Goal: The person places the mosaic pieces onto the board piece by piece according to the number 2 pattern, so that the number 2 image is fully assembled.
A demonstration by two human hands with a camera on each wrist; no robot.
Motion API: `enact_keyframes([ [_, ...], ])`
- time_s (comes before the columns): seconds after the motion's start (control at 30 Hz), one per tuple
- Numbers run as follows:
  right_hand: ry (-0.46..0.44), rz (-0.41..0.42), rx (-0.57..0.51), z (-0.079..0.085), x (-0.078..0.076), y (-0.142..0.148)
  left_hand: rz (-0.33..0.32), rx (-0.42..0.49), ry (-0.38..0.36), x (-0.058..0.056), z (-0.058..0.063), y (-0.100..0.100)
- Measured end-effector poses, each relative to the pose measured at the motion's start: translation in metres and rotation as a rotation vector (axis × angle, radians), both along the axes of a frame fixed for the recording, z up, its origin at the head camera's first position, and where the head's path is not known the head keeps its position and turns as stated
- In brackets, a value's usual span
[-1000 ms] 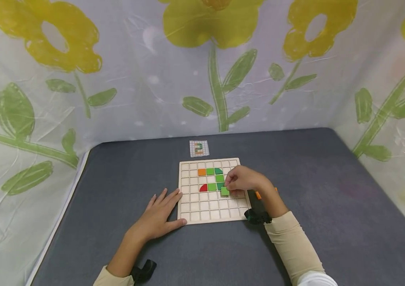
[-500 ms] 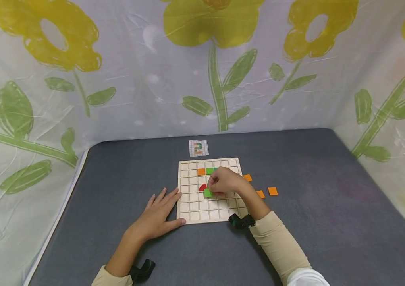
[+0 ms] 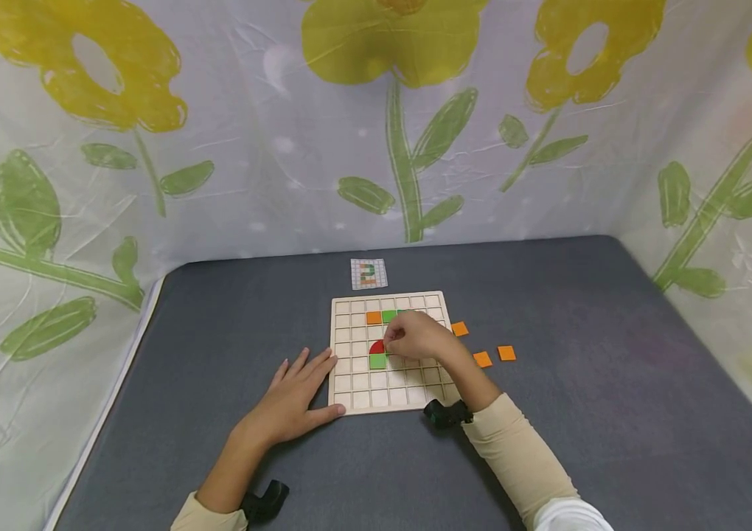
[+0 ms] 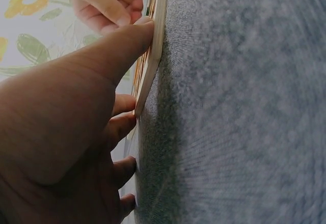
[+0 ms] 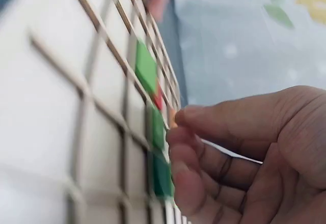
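A wooden grid board (image 3: 361, 400) lies on the table. My left hand (image 3: 293, 402) rests at its left edge, fingers spread and thumb on the front corner (image 4: 66, 96). Over the board's middle is my right hand (image 3: 419, 338), fingers loosely curled, nothing visible between thumb and fingertips (image 5: 186, 183). Just left of these fingers a green square tile (image 3: 377, 361) sits in a cell below the red quarter-circle tile (image 3: 377, 346). An orange tile (image 3: 374, 318) and another green tile (image 3: 389, 316) are in an upper row. My right hand hides other tiles in the head view.
Right of the board lie loose orange square tiles (image 3: 506, 353), one close to its edge. A small pattern card (image 3: 368, 273) lies behind the board. A flower-printed curtain (image 3: 250, 147) stands around the dark table (image 3: 582, 332).
My right hand has moved left across the board with the green tile, which now sits under the red tile, out of the fingers. My left hand stays at the edge.
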State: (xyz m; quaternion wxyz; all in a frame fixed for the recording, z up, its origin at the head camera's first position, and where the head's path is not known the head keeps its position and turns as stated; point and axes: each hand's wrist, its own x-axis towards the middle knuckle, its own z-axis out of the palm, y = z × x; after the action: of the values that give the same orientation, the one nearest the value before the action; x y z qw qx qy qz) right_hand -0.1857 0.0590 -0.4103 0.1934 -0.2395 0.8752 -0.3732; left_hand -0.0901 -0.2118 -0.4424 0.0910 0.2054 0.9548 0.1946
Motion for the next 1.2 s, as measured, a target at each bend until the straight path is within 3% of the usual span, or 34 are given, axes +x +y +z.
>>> enact_keyframes([
  [0.13, 0.001, -0.077, -0.005, 0.003, -0.006, 0.023, -0.002, -0.002, 0.004, 0.000, -0.001, 0.000],
  [0.2, -0.001, -0.064, -0.010, 0.003, -0.008, 0.031, -0.003, -0.002, 0.008, 0.001, -0.001, -0.002],
  [0.43, -0.023, 0.256, -0.018, -0.002, -0.002, 0.019, 0.001, 0.010, 0.020, 0.001, 0.000, -0.003],
  [0.63, 0.031, 0.350, 0.011, -0.002, 0.003, 0.008, -0.002, 0.003, 0.004, 0.000, 0.000, 0.001],
  [0.77, 0.041, 0.271, 0.004, 0.001, -0.002, 0.026, -0.002, 0.001, 0.007, 0.000, 0.000, 0.002],
  [0.9, 0.113, -0.003, 0.093, 0.002, -0.010, 0.060, -0.005, 0.010, 0.008, 0.001, 0.001, 0.002],
  [1.0, 0.108, -0.187, 0.191, 0.000, -0.013, 0.083, -0.004, 0.007, 0.003, 0.002, 0.001, 0.000],
  [1.07, 0.082, -0.227, 0.218, -0.004, -0.015, 0.094, -0.002, 0.008, -0.001, 0.002, 0.001, -0.001],
  [1.2, 0.057, -0.218, 0.197, -0.010, -0.018, 0.105, -0.005, 0.013, 0.003, 0.002, 0.001, -0.001],
])
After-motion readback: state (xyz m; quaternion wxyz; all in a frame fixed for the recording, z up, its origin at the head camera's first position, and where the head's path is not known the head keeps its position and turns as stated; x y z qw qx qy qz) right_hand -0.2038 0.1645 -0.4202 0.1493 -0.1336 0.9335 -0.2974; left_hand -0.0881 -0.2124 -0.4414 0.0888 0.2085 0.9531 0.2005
